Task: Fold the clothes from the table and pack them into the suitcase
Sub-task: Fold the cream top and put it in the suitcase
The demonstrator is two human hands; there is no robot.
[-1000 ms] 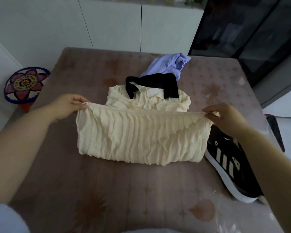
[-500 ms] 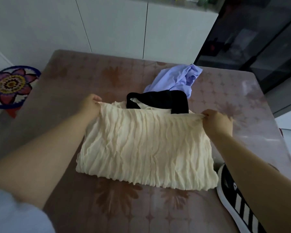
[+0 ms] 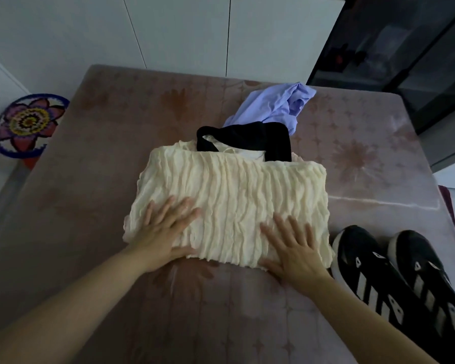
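Note:
A cream crinkled garment (image 3: pixel 237 195) with a black collar (image 3: pixel 263 137) lies folded in half in the middle of the table (image 3: pixel 90 179). My left hand (image 3: pixel 166 229) lies flat on its near left part, fingers spread. On the near right part rests my right hand (image 3: pixel 292 248), also flat with straight fingers. Behind the cream garment a crumpled lilac shirt (image 3: pixel 273 106) lies unfolded. No suitcase is in view.
A pair of black sneakers with white stripes (image 3: pixel 394 282) sits on the table just right of the garment, close to my right forearm. A round flowered stool (image 3: pixel 28 124) stands beyond the table's left edge. White cabinets and a dark glass door are behind.
Both hands carried the garment's lower edge up to the collar, let it go, and came back toward me to lie flat on the folded cloth.

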